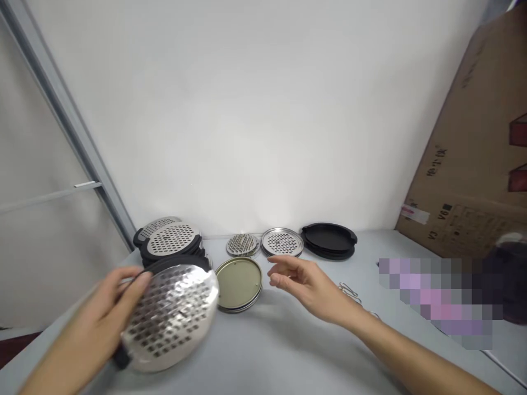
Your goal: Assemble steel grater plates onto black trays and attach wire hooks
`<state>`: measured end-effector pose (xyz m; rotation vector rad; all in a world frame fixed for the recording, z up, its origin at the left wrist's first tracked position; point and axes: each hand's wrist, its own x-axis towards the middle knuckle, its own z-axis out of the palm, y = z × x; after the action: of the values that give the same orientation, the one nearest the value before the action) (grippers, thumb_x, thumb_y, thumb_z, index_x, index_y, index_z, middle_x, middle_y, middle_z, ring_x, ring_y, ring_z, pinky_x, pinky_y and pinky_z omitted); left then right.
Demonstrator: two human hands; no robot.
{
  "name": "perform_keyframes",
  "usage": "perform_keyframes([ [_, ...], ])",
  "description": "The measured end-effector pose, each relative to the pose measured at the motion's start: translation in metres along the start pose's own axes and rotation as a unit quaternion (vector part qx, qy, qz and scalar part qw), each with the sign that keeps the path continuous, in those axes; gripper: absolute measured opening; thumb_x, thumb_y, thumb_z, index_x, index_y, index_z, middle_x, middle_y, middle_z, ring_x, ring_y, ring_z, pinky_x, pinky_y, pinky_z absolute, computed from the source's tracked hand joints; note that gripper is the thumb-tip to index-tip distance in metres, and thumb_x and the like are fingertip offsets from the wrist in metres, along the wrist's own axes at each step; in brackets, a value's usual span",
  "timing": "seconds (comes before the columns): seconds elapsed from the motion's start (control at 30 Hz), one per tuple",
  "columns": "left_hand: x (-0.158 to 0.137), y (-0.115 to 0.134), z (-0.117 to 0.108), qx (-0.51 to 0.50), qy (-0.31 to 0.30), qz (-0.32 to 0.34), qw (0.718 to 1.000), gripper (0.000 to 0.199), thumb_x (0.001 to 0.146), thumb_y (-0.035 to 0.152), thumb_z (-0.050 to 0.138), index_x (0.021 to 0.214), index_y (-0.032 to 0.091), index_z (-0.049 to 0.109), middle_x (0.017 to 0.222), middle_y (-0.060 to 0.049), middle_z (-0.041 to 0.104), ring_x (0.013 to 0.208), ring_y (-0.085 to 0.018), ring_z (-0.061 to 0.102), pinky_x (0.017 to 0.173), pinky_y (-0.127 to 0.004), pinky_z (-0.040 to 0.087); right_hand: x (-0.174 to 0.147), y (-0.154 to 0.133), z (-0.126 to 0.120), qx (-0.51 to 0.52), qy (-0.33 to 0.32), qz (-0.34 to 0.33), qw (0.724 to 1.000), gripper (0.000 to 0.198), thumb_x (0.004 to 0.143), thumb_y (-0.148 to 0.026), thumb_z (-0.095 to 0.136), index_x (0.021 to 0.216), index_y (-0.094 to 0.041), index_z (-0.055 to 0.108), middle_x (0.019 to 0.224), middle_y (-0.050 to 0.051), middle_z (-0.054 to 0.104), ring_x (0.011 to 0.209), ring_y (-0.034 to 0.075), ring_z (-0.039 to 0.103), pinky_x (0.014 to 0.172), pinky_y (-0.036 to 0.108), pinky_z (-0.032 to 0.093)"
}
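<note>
My left hand (111, 307) grips a round metal grater (177, 312) by its black rim, thumb on top, tilted above the table at the left front. Slightly blurred, its perforated face points up toward me. My right hand (302, 285) hovers with thumb and fingers apart and nothing between them. Just left of its fingertips lies a small stack of round gold-coloured plates (239, 281). Behind the held grater, more black-rimmed graters (173, 238) are piled up, partly hidden by it.
Along the wall lie small round grater discs (242, 244), perforated silver discs (282, 242) and stacked black round trays (329, 238). Bent wire pieces (349, 291) rest behind my right forearm. A large cardboard box (473, 153) leans at the right, near a pixelated patch.
</note>
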<state>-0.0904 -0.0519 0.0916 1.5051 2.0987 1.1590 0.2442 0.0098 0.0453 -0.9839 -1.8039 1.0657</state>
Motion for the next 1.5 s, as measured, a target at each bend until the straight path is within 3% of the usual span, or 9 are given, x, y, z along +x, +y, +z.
perform_keyframes([
  [0.2, 0.003, 0.070, 0.123, -0.245, -0.136, 0.099, 0.955, 0.046, 0.079, 0.056, 0.059, 0.106, 0.019, 0.059, 0.077, -0.002, 0.065, 0.069, -0.019, 0.061, 0.062, -0.026, 0.047, 0.004, 0.007, -0.005, 0.140, 0.051, 0.101, 0.984, 0.053, 0.068, -0.042, 0.079, 0.110, -0.016, 0.060, 0.108, 0.011, 0.069, 0.098, 0.026, 0.064, 0.083, 0.038, 0.052],
  [0.4, 0.009, 0.063, 0.189, -0.415, -0.184, 0.000, 0.891, 0.050, 0.079, 0.056, 0.060, 0.113, 0.018, 0.060, 0.095, -0.008, 0.068, 0.081, -0.021, 0.065, 0.071, -0.029, 0.050, 0.003, 0.029, -0.024, 0.242, 0.065, 0.144, 0.957, 0.041, 0.061, -0.035, 0.084, 0.090, -0.011, 0.070, 0.091, 0.010, 0.074, 0.084, 0.025, 0.068, 0.078, 0.035, 0.053],
  [0.63, 0.034, 0.044, 0.161, -0.387, -0.181, -0.004, 0.904, 0.049, 0.076, 0.056, 0.063, 0.108, 0.019, 0.063, 0.093, -0.005, 0.070, 0.085, -0.021, 0.064, 0.076, -0.029, 0.048, 0.003, 0.025, -0.070, 0.283, 0.026, 0.175, 0.943, 0.028, 0.067, -0.023, 0.081, 0.088, -0.011, 0.070, 0.089, 0.012, 0.074, 0.081, 0.024, 0.070, 0.074, 0.035, 0.057],
  [0.83, 0.005, 0.045, 0.171, -0.127, -0.347, 0.128, 0.920, 0.037, 0.088, 0.049, 0.046, 0.077, 0.018, 0.063, 0.077, -0.002, 0.068, 0.075, -0.020, 0.061, 0.066, -0.026, 0.041, 0.008, 0.032, -0.119, 0.376, 0.263, 0.156, 0.875, 0.008, 0.080, -0.023, 0.069, 0.084, -0.017, 0.067, 0.079, 0.006, 0.075, 0.074, 0.020, 0.072, 0.073, 0.032, 0.061],
  [0.97, -0.014, 0.047, 0.187, -0.046, -0.332, 0.202, 0.920, 0.037, 0.092, 0.041, 0.038, 0.074, 0.019, 0.062, 0.074, -0.003, 0.068, 0.073, -0.020, 0.061, 0.068, -0.027, 0.039, 0.011, 0.037, -0.104, 0.384, 0.260, 0.175, 0.868, 0.009, 0.082, -0.023, 0.066, 0.088, -0.016, 0.066, 0.078, 0.007, 0.075, 0.072, 0.021, 0.072, 0.070, 0.032, 0.061],
  [1.27, -0.020, 0.041, 0.179, -0.102, -0.286, 0.254, 0.918, 0.026, 0.085, 0.038, 0.054, 0.077, 0.023, 0.073, 0.075, -0.007, 0.071, 0.071, -0.025, 0.062, 0.069, -0.031, 0.042, 0.013, 0.047, -0.062, 0.322, 0.157, 0.164, 0.919, 0.027, 0.074, -0.029, 0.076, 0.094, -0.015, 0.065, 0.086, 0.010, 0.074, 0.074, 0.019, 0.070, 0.070, 0.030, 0.058],
  [1.37, -0.017, 0.049, 0.173, -0.187, -0.246, 0.206, 0.929, 0.024, 0.084, 0.041, 0.058, 0.084, 0.022, 0.074, 0.083, -0.008, 0.070, 0.080, -0.025, 0.062, 0.077, -0.033, 0.044, 0.012, 0.044, -0.052, 0.305, 0.157, 0.150, 0.927, 0.029, 0.074, -0.032, 0.076, 0.096, -0.016, 0.065, 0.087, 0.008, 0.074, 0.072, 0.019, 0.069, 0.068, 0.030, 0.056],
  [1.43, -0.014, 0.056, 0.169, -0.313, -0.286, 0.114, 0.898, 0.031, 0.084, 0.045, 0.058, 0.102, 0.022, 0.070, 0.097, -0.008, 0.070, 0.090, -0.025, 0.061, 0.081, -0.035, 0.046, 0.009, 0.039, -0.042, 0.324, 0.149, 0.132, 0.925, 0.029, 0.075, -0.034, 0.075, 0.097, -0.017, 0.065, 0.088, 0.008, 0.073, 0.074, 0.019, 0.068, 0.069, 0.029, 0.055],
  [1.5, -0.012, 0.061, 0.167, -0.442, -0.411, -0.001, 0.797, 0.044, 0.087, 0.052, 0.051, 0.117, 0.022, 0.063, 0.109, -0.010, 0.067, 0.099, -0.026, 0.061, 0.086, -0.039, 0.046, 0.007, 0.033, -0.029, 0.355, 0.130, 0.118, 0.918, 0.029, 0.077, -0.036, 0.073, 0.095, -0.016, 0.065, 0.088, 0.007, 0.072, 0.077, 0.018, 0.068, 0.071, 0.029, 0.054],
])
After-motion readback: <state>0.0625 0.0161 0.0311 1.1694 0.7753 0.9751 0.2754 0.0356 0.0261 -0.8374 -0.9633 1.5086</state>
